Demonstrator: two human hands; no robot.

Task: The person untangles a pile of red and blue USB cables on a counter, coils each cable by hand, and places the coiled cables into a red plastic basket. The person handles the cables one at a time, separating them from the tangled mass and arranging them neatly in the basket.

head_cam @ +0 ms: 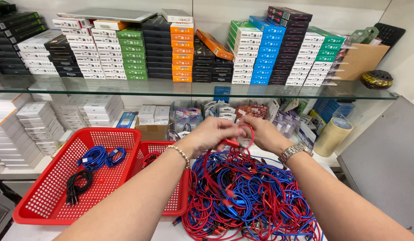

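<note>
Now both my hands, left hand [211, 134] and right hand [260, 131], are closed around a red cable [236, 143] above the tangled pile of cables [247, 196] on the counter [167, 230]. Its tail, I think, may snag there and drag other cables off.

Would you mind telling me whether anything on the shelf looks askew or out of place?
One orange box on the glass shelf lies tilted across the neighbouring stacks instead of flat like the rest. Below, red and blue cables sit in a tangled heap.
</note>
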